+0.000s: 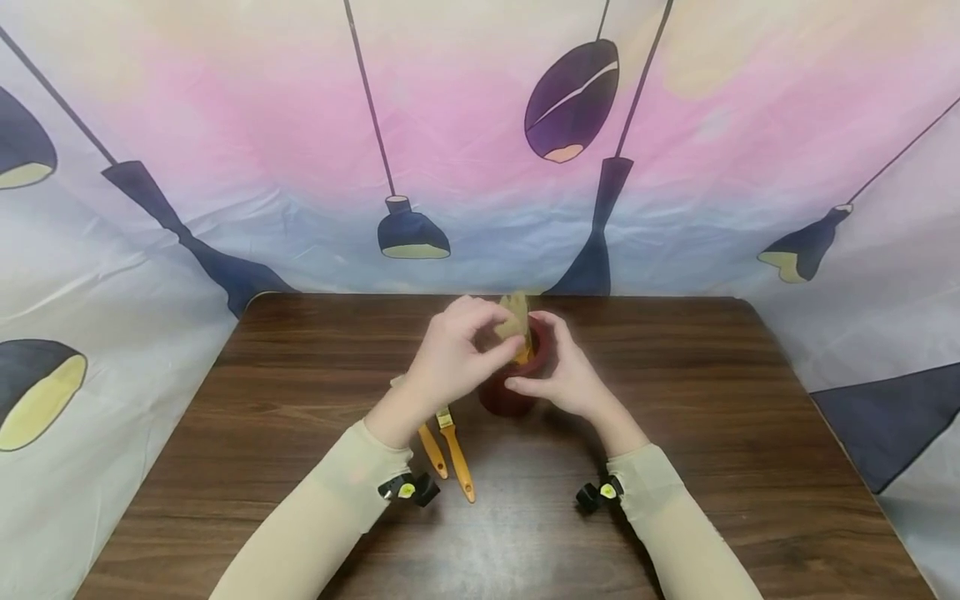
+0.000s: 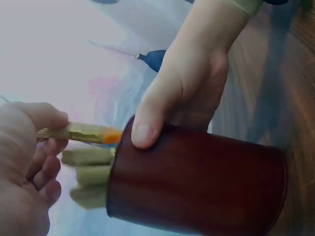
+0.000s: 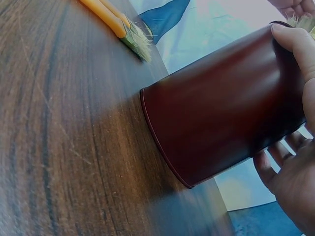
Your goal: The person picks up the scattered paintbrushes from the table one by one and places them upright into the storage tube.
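A dark red round cup [image 1: 506,402] stands on the wooden table, held near its rim by my right hand [image 1: 573,379], thumb on one side and fingers round the other. Over the mouth, my left hand [image 1: 457,350] pinches a paintbrush [image 2: 88,133] by its pale bristle end. Its orange handle goes down into the cup, where the rest of it is hidden. Several more brushes [image 2: 91,176] stand in the cup with bristles up, beside the pinched one. In the right wrist view the cup's smooth wall [image 3: 221,103] fills the middle.
Two paintbrushes with orange handles [image 1: 457,462] lie on the table [image 1: 300,450] left of the cup, partly under my left forearm. A cloth backdrop [image 1: 480,125] printed with lamps hangs behind the table's far edge.
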Motion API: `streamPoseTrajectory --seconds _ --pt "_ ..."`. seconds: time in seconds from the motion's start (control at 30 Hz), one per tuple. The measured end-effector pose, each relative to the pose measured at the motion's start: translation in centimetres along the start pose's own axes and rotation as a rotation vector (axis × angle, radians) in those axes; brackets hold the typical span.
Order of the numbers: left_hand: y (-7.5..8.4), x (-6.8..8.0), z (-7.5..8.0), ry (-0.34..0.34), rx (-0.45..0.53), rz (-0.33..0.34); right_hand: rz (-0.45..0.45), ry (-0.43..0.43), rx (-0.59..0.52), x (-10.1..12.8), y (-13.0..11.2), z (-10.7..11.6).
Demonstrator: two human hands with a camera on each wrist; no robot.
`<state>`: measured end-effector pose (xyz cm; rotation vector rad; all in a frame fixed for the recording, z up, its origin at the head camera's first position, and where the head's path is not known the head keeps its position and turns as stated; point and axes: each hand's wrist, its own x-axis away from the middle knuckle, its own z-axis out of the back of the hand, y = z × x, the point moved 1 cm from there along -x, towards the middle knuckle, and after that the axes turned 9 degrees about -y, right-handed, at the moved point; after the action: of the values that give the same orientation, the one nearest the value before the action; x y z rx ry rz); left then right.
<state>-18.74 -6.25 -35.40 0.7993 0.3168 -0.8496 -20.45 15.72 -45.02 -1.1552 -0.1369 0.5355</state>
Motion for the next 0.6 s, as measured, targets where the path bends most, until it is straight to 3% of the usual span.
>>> streamPoseTrajectory --seconds 0.13,0.3,0.43,0.6 --pt "0.7 0.2 -0.5 0.034 -0.12 0.001 0.01 -0.002 0.0 -0.1 0.1 0.0" --pt "0.5 0.5 -1.0 0.053 -0.221 0.022 0.005 0.004 0.004 -0.1 0.1 0.0" --pt "0.1 1.2 -0.8 0.054 -0.216 0.017 -0.008 0.003 0.007 0.0 0.1 0.0" --pt "-0.9 2.6 0.7 0.113 -0.13 0.041 -0.026 0.015 0.019 0.0 0.1 -0.1"
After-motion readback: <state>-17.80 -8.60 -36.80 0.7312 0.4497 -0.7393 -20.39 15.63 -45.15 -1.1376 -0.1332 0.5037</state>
